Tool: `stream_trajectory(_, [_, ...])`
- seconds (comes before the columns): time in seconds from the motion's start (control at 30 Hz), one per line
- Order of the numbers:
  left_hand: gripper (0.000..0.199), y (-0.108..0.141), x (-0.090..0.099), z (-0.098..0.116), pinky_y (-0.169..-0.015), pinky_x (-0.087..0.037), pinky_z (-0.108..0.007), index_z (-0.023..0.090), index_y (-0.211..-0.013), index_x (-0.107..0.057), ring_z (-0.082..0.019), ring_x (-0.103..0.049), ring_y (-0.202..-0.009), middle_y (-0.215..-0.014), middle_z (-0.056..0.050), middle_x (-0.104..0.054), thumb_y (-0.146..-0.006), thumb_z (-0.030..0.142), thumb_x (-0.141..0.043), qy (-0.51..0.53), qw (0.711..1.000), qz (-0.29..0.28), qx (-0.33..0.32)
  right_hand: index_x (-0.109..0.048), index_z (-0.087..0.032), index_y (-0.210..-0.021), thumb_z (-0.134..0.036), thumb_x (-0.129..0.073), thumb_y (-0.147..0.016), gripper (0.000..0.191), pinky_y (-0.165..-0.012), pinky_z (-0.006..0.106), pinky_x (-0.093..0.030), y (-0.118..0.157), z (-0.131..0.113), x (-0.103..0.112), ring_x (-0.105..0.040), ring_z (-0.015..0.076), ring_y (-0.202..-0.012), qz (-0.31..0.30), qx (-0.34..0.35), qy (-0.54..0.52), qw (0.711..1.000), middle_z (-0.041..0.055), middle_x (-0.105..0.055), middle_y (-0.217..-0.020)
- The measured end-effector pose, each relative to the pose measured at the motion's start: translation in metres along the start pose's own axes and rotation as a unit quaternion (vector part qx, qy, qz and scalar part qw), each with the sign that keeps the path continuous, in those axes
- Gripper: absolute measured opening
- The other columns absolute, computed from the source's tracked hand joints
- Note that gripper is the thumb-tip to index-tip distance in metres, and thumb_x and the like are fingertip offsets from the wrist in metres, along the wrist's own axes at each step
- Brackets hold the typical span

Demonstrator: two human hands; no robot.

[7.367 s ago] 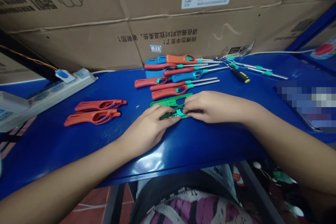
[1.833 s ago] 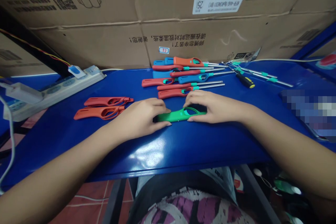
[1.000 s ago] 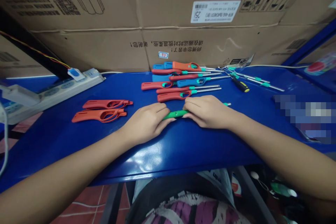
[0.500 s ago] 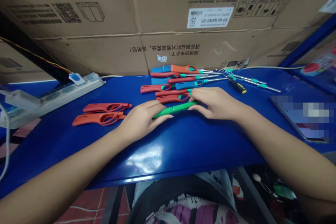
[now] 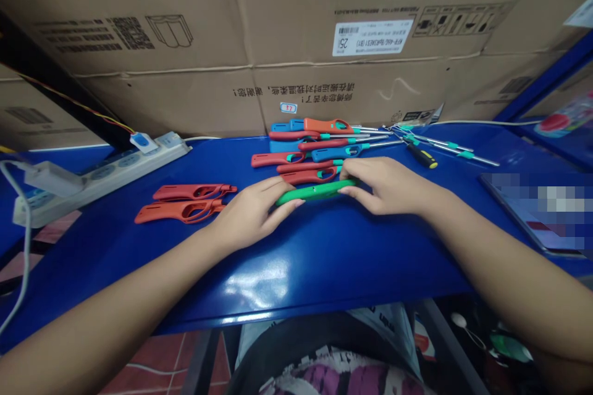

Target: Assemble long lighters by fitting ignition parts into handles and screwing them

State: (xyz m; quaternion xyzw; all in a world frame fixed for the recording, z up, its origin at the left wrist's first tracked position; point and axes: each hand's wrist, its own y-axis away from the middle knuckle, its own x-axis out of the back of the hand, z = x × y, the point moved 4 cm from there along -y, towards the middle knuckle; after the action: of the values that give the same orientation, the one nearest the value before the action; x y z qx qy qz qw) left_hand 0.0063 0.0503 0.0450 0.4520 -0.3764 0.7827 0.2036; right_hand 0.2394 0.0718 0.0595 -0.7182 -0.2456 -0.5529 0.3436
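The green handle sits mid-counter, its ends pointing to nine and three o'clock. The left hand's fingers grip the nine-o'clock end; the right hand's fingers pinch the three-o'clock end. Long-stemmed lighters lie close at twelve, a screwdriver at two, red and orange casings at nine on the blue counter.

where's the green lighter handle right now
In the head view, the green lighter handle is near the centre, held between the left hand and right hand, just nearer the wearer than the red lighters.
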Motion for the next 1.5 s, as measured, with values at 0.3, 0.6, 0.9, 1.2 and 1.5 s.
stream_trajectory(0.3, [0.038,0.004,-0.013,0.012,-0.076,-0.056,-0.031,0.017,-0.124,-0.061,-0.022,-0.072,-0.088,-0.103,-0.008,-0.074,-0.103,0.046,-0.048,-0.076,0.995,-0.069,-0.018,-0.058,-0.017,-0.081,-0.032,-0.036,-0.104,0.036,-0.061,0.028,-0.033,-0.003,-0.015,-0.009,-0.053,0.0156,-0.064,-0.065,-0.008,-0.043,0.997,0.004,-0.064,-0.075])
stream_trajectory(0.6, [0.035,0.006,-0.017,0.014,-0.073,-0.054,-0.028,0.018,-0.111,-0.069,-0.021,-0.075,-0.084,-0.097,-0.007,-0.077,-0.105,0.041,-0.044,-0.029,0.995,-0.099,0.002,-0.066,-0.015,-0.103,-0.031,-0.047,-0.103,0.025,-0.071,0.027,-0.046,-0.002,-0.035,-0.015,-0.067,0.0174,-0.085,0.079,0.13,-0.023,0.988,0.0075,-0.072,-0.098])
stream_trajectory(0.9, [0.04,0.003,-0.015,0.006,-0.073,-0.055,-0.03,0.016,-0.112,-0.069,-0.023,-0.075,-0.083,-0.097,-0.009,-0.077,-0.105,0.044,-0.042,-0.05,0.994,-0.102,-0.003,-0.071,-0.017,-0.108,-0.034,-0.053,-0.101,0.026,-0.08,0.03,-0.052,-0.003,-0.025,-0.009,-0.071,0.0197,-0.095,0.072,0.124,0.001,0.99,0.008,-0.076,-0.104])
stream_trajectory(1.2, [0.039,0.003,-0.011,-0.006,-0.087,-0.056,-0.034,0.017,-0.122,-0.065,-0.024,-0.074,-0.097,-0.113,-0.01,-0.075,-0.105,0.045,-0.044,-0.03,0.993,-0.113,0.024,-0.073,-0.013,-0.099,-0.027,-0.049,-0.102,0.028,-0.071,0.031,-0.05,0.003,-0.015,-0.007,-0.07,0.0195,-0.079,0.087,0.119,0.08,0.986,0.0106,-0.077,-0.093])
stream_trajectory(1.5, [0.038,0.004,-0.016,0.017,-0.069,-0.056,-0.035,0.019,-0.121,-0.063,-0.025,-0.074,-0.085,-0.104,-0.007,-0.072,-0.107,0.042,-0.036,-0.15,0.978,-0.144,0.014,-0.072,-0.013,-0.104,-0.031,-0.047,-0.104,0.03,-0.069,0.03,-0.047,-0.003,-0.041,-0.02,-0.069,0.0191,-0.083,0.097,0.135,0.096,0.981,0.0083,-0.076,-0.094])
